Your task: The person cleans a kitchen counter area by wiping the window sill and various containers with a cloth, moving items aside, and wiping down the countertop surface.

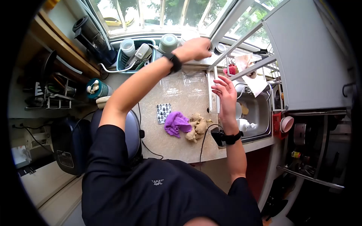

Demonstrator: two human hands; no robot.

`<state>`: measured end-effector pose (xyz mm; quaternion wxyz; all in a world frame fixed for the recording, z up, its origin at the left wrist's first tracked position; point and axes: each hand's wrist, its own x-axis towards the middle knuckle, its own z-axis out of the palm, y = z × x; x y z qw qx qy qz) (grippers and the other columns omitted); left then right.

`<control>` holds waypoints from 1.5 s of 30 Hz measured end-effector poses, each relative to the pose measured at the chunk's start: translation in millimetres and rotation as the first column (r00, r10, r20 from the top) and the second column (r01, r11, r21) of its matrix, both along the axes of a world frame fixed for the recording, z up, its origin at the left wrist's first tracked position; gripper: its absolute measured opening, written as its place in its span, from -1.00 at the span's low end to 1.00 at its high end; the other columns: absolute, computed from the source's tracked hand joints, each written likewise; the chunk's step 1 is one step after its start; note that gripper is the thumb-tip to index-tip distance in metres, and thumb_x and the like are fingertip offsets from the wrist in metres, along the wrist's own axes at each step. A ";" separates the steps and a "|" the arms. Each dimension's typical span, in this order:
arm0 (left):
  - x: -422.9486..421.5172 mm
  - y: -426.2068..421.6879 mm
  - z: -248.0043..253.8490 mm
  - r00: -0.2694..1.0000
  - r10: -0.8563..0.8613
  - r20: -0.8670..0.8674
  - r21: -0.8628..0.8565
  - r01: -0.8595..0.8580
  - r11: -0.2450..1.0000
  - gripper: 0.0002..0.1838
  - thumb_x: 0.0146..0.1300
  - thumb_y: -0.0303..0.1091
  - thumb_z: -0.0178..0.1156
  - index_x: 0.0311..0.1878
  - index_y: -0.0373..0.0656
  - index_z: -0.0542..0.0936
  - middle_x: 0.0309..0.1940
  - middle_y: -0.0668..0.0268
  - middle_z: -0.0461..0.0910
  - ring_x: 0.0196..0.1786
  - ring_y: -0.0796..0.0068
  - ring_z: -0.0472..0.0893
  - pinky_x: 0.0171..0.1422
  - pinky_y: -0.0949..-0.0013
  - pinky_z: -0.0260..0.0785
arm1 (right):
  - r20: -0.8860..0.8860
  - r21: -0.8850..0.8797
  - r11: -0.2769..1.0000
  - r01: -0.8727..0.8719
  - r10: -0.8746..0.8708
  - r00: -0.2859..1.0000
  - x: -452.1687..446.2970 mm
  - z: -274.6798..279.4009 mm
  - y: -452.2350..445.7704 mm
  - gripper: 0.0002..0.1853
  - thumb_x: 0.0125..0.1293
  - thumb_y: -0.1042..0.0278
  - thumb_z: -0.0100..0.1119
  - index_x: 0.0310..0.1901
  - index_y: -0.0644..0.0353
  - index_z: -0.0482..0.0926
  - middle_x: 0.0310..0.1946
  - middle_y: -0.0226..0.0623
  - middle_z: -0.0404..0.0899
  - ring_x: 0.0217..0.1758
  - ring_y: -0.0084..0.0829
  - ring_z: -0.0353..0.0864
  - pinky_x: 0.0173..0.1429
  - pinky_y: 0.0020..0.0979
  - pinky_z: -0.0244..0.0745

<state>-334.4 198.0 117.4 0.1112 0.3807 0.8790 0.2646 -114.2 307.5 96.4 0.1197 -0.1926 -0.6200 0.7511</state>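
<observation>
My left hand (pixel 196 49) reaches over the counter to the windowsill with its fingers curled; whatever they may hold is hidden. Close to its fingertips is a small white jar or cup (pixel 220 48), and a lidded container (pixel 168 42) sits left of the wrist. My right hand (pixel 226 96) is raised beside the white rack post (pixel 213 94) at the sink's left edge, fingers stretched out and apart. Between my arms, a crumpled purple cloth (pixel 176 124) touches several knobbly pieces of ginger (pixel 197 128) on the counter. Clear plastic trays (pixel 172 86) lie behind them.
The metal sink (pixel 259 113) on the right holds a white bottle (pixel 245 125). A teal basket (pixel 122 62) with a power strip (pixel 142 52) stands at the back left. A patterned card (pixel 163 113) lies beside the cloth. Black cables cross the counter's front edge.
</observation>
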 end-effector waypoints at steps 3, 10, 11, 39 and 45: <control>45.9 -40.6 -50.0 0.990 0.061 0.127 -0.140 -0.043 0.989 -0.66 0.09 -0.17 0.20 -0.22 -0.25 0.68 -0.19 -0.07 0.69 -0.08 -0.04 0.69 0.05 0.04 0.56 | 0.102 0.036 0.997 -0.069 0.065 0.993 15.4 -26.4 1.4 -0.68 0.36 0.49 0.11 0.13 0.29 0.51 -0.08 -0.26 0.62 -0.18 -0.54 0.64 -0.03 -0.49 0.56; 96.7 -98.9 -229.2 0.715 0.661 0.227 -0.090 -0.660 0.746 -0.27 0.22 -0.19 0.28 0.33 -0.32 0.19 0.23 -0.38 0.28 0.05 -0.40 0.57 0.12 -0.12 0.50 | 0.534 -0.190 0.954 0.234 -0.099 0.840 -23.4 -211.9 -17.1 -0.54 0.33 0.28 0.17 0.22 0.25 0.41 0.07 -0.12 0.50 -0.11 -0.22 0.65 -0.14 -0.25 0.59; 98.2 -100.0 -228.6 0.652 0.708 0.270 -0.094 -0.714 0.694 -0.28 0.25 -0.16 0.27 0.33 -0.35 0.19 0.26 -0.39 0.28 0.06 -0.42 0.56 0.14 -0.14 0.48 | 0.573 -0.191 0.937 0.291 -0.134 0.808 -30.2 -227.4 -19.2 -0.54 0.33 0.22 0.19 0.19 0.28 0.43 0.05 -0.09 0.52 -0.17 -0.19 0.67 -0.20 -0.24 0.59; 186.6 -147.9 -157.7 0.341 0.016 0.940 0.334 -0.928 0.163 -0.83 0.32 -0.41 0.19 -0.16 -0.23 0.42 -0.49 0.27 0.55 -0.52 0.46 0.60 -0.39 0.33 0.59 | 0.072 -0.103 0.981 -0.162 0.170 0.983 2.8 -159.9 -85.6 -0.91 0.46 0.42 0.14 -0.13 0.14 0.41 0.05 -0.13 0.65 -0.19 -0.47 0.64 -0.10 -0.38 0.61; 180.8 -157.7 -153.9 0.397 0.307 0.865 0.367 -0.918 0.153 -0.63 0.34 -0.23 0.27 -0.01 -0.17 0.32 -0.21 0.21 0.49 -0.09 0.45 0.61 -0.18 0.35 0.60 | 0.003 -0.112 0.970 -0.214 0.216 0.976 -12.3 -104.7 -117.9 -0.66 0.46 0.41 0.16 0.14 0.17 0.26 0.06 -0.02 0.61 -0.22 -0.52 0.60 -0.08 -0.43 0.57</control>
